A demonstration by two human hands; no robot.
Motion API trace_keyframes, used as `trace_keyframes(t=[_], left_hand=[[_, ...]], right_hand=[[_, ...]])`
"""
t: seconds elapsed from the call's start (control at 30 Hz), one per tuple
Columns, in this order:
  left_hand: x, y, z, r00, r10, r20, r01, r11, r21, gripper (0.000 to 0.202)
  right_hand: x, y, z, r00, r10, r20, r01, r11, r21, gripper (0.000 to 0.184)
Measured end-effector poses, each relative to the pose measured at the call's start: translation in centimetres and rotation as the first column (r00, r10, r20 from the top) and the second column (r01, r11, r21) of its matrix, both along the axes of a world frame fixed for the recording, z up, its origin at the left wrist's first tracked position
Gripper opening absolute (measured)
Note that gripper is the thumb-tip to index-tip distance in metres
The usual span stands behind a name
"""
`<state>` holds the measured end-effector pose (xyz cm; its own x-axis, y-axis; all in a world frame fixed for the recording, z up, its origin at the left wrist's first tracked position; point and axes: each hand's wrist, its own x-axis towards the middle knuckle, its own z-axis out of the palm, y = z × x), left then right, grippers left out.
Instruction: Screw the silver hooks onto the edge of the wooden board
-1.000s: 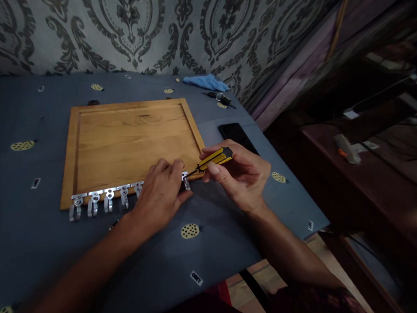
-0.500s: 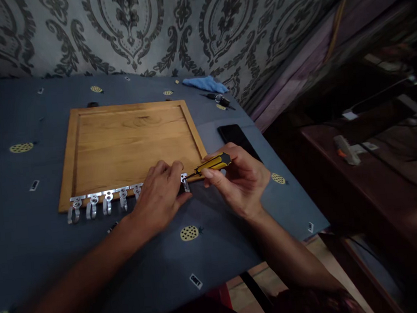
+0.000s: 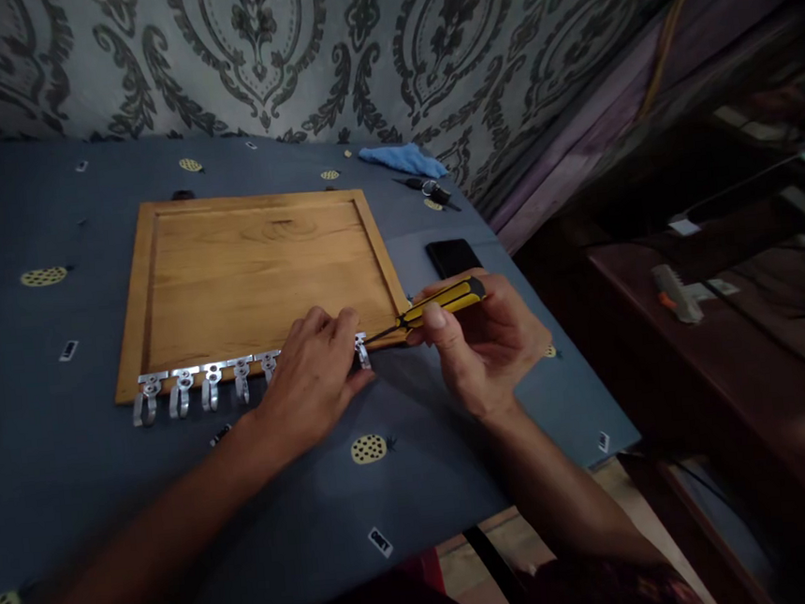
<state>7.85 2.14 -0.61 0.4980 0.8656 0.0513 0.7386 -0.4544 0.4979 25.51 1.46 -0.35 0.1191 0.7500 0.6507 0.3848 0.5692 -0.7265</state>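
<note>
A wooden panel with a raised frame (image 3: 265, 267) lies flat on the table. Along its near edge runs a metal hook rail (image 3: 213, 380) with several silver hooks. My left hand (image 3: 314, 371) is closed over the right part of the rail and hides some of its hooks. In my right hand (image 3: 498, 355) is a yellow and black screwdriver (image 3: 445, 303), held between thumb and fingers. Its thin shaft points left, and the tip is by the hook at the rail's right end; whether it touches a screw I cannot make out.
A black phone (image 3: 453, 257) lies right of the panel, partly behind my right hand. Farther back are keys with a black fob (image 3: 435, 192) and a blue cloth (image 3: 404, 161). Cables and a brown cabinet (image 3: 658, 317) stand beyond the table's right edge.
My right hand and the screwdriver have shifted right and slightly up, showing more of the shaft. My left hand stays on the rail. The view has shifted slightly.
</note>
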Motion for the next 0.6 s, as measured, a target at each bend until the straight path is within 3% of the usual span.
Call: trace_keyframes(t=[0.37, 0.6], left_hand=[[-0.05, 0.03, -0.37, 1.000, -0.009, 0.005, 0.009, 0.999, 0.044, 0.040], [0.05, 0.04, -0.01, 0.999, -0.021, -0.027, 0.021, 0.999, 0.029, 0.038]], right_hand=[[0.03, 0.11, -0.26, 0.999, 0.050, 0.006, -0.050, 0.998, -0.031, 0.005], [0.36, -0.05, 0.67, 0.979, 0.206, 0.010, -0.203, 0.973, -0.110, 0.013]])
